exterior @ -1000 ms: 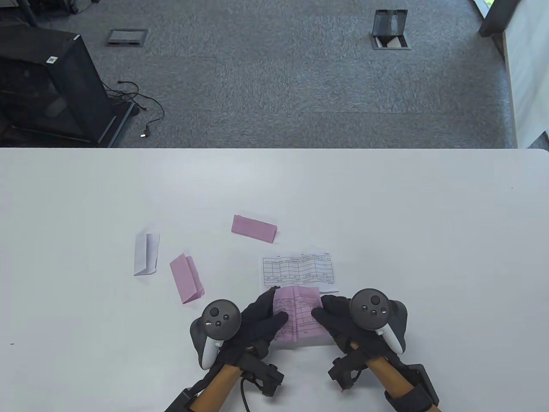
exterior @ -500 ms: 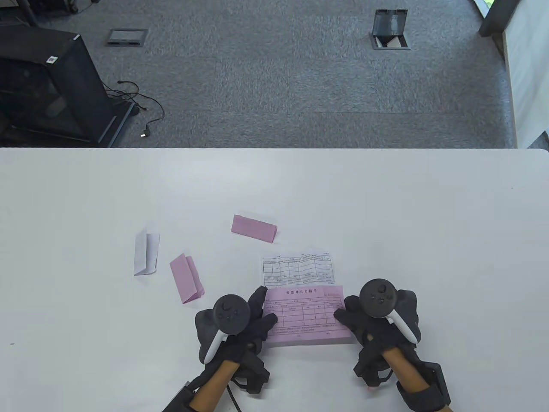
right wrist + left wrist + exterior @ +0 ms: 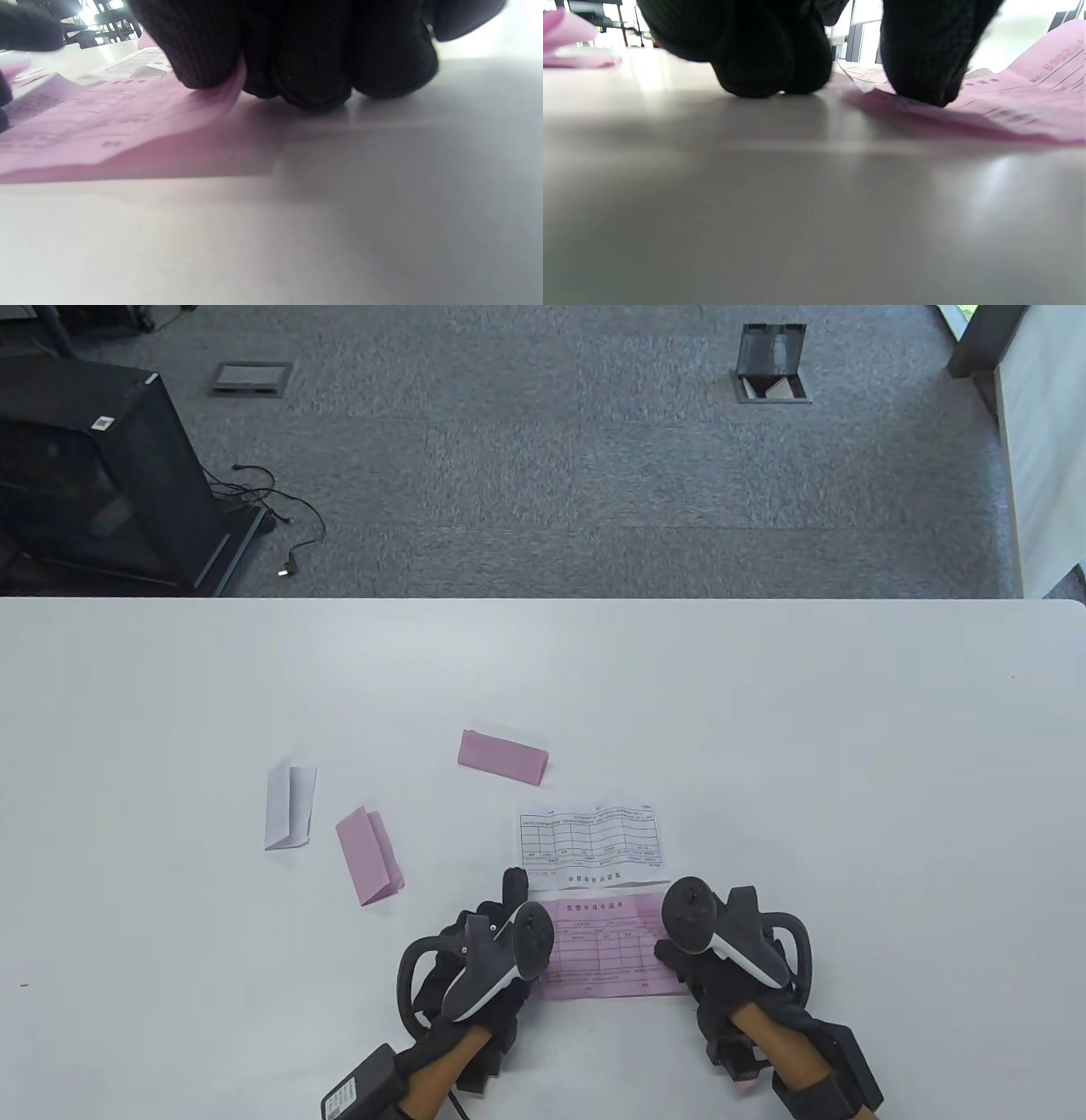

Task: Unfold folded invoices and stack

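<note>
Two gloved hands press down on the opened pink invoice near the front of the white table, one at each short end. The left hand has its fingers curled down, one fingertip touching the sheet's left margin while the others rest on bare tabletop beside it; one finger pokes out toward the white sheet. The right hand pinches the right edge, the paper curling up between one fingertip and the other fingers, whose tips rest on the table. The pink sheet is not quite flat: its right end lifts slightly and its far right corner rises in the left wrist view. Just beyond it lies the unfolded white invoice, printed side up, the two sheets nearly touching along their long edges. To the left, well apart from the hands, sit a folded pink invoice and a folded white invoice; another folded pink invoice stands tented behind the white sheet. Broad bare table spreads right of and behind the papers. Past the far table edge is grey carpet with a black cabinet, a loose cable and two floor boxes.
</note>
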`<state>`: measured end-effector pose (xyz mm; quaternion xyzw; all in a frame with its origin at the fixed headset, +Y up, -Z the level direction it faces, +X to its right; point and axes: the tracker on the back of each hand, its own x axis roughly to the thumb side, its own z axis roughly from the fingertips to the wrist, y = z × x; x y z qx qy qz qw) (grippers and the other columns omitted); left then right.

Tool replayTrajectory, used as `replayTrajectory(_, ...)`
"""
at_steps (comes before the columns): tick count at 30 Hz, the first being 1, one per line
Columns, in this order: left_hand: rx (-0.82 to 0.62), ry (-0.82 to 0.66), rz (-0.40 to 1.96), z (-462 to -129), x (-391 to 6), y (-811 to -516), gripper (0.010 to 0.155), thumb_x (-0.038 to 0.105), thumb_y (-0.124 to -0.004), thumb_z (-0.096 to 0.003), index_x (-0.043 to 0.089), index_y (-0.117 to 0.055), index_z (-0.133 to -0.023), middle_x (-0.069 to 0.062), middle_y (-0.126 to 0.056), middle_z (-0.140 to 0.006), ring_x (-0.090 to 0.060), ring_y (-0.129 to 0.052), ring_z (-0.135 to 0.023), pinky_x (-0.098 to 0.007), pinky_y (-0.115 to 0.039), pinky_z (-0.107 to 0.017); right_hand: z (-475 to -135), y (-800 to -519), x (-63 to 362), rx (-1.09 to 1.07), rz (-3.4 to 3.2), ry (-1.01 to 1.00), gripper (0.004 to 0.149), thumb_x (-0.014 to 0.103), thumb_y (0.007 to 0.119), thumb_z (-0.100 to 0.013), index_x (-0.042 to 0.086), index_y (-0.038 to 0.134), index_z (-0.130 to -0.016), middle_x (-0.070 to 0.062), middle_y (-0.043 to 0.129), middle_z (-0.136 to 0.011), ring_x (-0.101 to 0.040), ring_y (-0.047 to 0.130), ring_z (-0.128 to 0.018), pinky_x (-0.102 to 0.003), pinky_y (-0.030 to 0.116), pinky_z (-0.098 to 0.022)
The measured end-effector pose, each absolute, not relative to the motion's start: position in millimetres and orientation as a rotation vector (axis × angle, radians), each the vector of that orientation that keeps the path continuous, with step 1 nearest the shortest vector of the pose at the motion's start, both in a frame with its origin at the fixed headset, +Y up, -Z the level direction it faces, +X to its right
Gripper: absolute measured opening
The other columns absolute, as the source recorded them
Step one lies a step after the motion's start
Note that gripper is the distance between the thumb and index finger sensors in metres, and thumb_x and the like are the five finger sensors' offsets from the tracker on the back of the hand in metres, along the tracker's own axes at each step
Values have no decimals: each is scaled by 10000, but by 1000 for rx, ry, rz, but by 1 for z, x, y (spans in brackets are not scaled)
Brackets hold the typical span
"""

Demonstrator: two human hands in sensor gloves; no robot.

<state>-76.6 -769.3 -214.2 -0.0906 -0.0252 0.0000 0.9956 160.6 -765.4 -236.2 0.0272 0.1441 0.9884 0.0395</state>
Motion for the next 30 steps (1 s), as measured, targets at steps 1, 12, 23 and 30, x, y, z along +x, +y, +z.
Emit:
replayTrajectory(1, -177, -60, -21, -213, -77, -769, 941, 505, -875, -437, 306, -287, -1145, -137, -653, -1088, -358, -733, -902, -461, -689, -651, -236, -765, 161, 83, 3032, 450, 366, 464, 768, -439, 212, 846, -693, -44, 924, -590, -322, 892, -582, -600, 604, -629)
replayTrajectory(12, -298, -137, 18, -217, -85, -772, 623, 490, -830, -462, 408, -636, -1048, -140, -549, -1173, -438, -540, -1044, -561, -577, -727, -230, -737, 168, 3, 3183, 257, 472, 503, 749, -436, 195, 800, -791, -78, 892, -697, -363, 850, -667, -634, 558, -645)
replayTrajectory(23, -388, -165, 25, -218, -86, -772, 752, 543, -828, -427, 404, -514, -1096, -158, -404, -1207, -450, -438, -1060, -597, -514, -745, -207, -716, 86, 604, 3087, 66, 558, 503, 740, -449, 364, 627, -978, -160, 657, -1011, -453, 617, -902, -740, 407, -673)
replayTrajectory(30, -416, -149, 27, -221, -87, -772, 755, 563, -820, -417, 436, -491, -1085, -128, -370, -1207, -421, -408, -1067, -580, -517, -746, -219, -751, 42, 703, 3146, 320, 585, 494, 739, -451, 333, 616, -1000, -191, 617, -1039, -480, 584, -915, -747, 397, -669)
